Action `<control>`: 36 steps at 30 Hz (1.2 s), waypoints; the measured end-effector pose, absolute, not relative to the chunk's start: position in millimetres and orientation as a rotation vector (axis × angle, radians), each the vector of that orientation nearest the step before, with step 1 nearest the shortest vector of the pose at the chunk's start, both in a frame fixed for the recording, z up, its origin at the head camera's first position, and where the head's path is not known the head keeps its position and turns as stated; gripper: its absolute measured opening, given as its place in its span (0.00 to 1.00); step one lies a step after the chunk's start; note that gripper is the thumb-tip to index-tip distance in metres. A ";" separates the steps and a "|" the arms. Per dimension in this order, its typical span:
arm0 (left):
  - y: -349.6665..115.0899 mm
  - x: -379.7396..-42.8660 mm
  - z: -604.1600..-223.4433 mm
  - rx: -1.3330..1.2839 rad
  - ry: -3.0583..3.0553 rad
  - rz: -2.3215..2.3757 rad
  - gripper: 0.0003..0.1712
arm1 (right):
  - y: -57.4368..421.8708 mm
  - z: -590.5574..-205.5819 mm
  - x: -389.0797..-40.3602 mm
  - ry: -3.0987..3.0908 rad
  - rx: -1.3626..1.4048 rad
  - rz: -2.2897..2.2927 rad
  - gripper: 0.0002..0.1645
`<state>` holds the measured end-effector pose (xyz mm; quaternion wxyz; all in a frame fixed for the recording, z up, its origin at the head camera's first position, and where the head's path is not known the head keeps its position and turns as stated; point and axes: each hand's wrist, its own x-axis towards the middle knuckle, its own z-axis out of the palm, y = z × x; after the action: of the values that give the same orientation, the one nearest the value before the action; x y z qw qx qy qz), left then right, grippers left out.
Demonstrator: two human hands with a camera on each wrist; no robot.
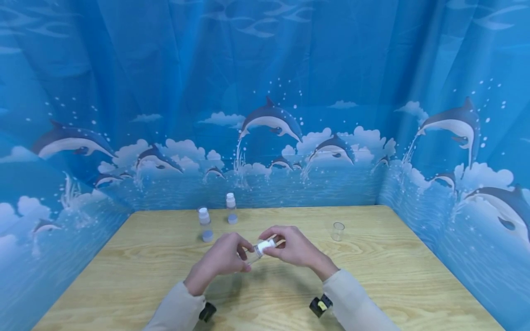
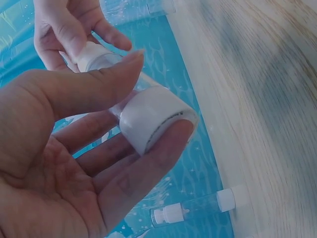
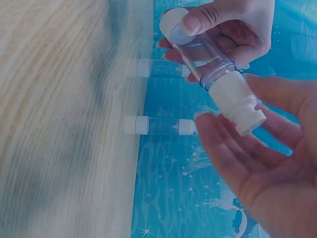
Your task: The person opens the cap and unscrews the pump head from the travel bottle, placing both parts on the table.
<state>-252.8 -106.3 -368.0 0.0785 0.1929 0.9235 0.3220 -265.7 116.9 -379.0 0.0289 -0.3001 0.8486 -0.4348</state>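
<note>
Between both hands, tilted above the table, is a small clear pump bottle (image 3: pixel 203 57) with a white base (image 2: pixel 153 116) and a white pump top (image 3: pixel 235 99). My left hand (image 1: pixel 227 255) grips the bottle near its base, thumb on one side and fingers on the other. Around the white pump top my right hand (image 1: pixel 294 246) curls its thumb and fingers, with the thumb at the collar. The clear body shows nothing inside. Part of the bottle is hidden behind the left fingers in the head view.
Two similar pump bottles stand upright at the back left, one nearer (image 1: pixel 204 225) and one farther (image 1: pixel 232 209). A clear cup-like cap (image 1: pixel 337 232) stands right of the hands. A blue dolphin-print curtain (image 1: pixel 265 69) surrounds the wooden table (image 1: pixel 393 276) on the far sides.
</note>
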 end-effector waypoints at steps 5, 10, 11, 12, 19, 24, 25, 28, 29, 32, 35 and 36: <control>-106.7 -252.1 -368.1 0.585 2.775 0.959 0.24 | 117.3 -380.3 -267.2 2.646 -0.850 -1.406 0.16; -105.3 -251.2 -366.8 0.564 2.765 0.965 0.25 | 118.2 -380.4 -268.1 2.595 -0.817 -1.405 0.16; -105.1 -251.3 -366.6 0.560 2.764 0.965 0.25 | 118.2 -380.3 -267.9 2.580 -0.808 -1.399 0.16; -104.9 -251.6 -366.5 0.554 2.764 0.965 0.25 | 118.2 -380.0 -267.7 2.569 -0.802 -1.393 0.15; -104.6 -251.7 -366.3 0.549 2.760 0.964 0.24 | 116.9 -379.9 -267.1 2.528 -0.815 -1.400 0.12; -104.6 -251.9 -366.1 0.544 2.761 0.954 0.23 | 116.8 -378.7 -266.2 2.600 -0.847 -1.336 0.08; -104.5 -251.9 -366.1 0.540 2.763 0.952 0.23 | 116.8 -378.5 -265.9 2.612 -0.850 -1.325 0.08; -104.3 -251.9 -366.1 0.537 2.766 0.945 0.23 | 116.8 -377.9 -265.0 2.623 -0.856 -1.315 0.09; -104.2 -251.8 -366.0 0.535 2.767 0.945 0.23 | 116.8 -377.9 -264.8 2.616 -0.857 -1.321 0.09; -104.3 -251.6 -365.9 0.536 2.769 0.943 0.23 | 116.8 -377.0 -263.9 2.597 -0.873 -1.340 0.11; -104.4 -251.2 -365.8 0.540 2.771 0.942 0.24 | 116.7 -377.0 -263.8 2.587 -0.894 -1.355 0.13; -104.5 -251.2 -365.9 0.542 2.772 0.942 0.24 | 116.6 -377.0 -263.9 2.587 -0.905 -1.357 0.13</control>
<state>-251.2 -104.5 -365.9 0.0820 0.1814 0.9279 0.3152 -263.9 116.6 -377.0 0.0418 -0.2956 0.8451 -0.4434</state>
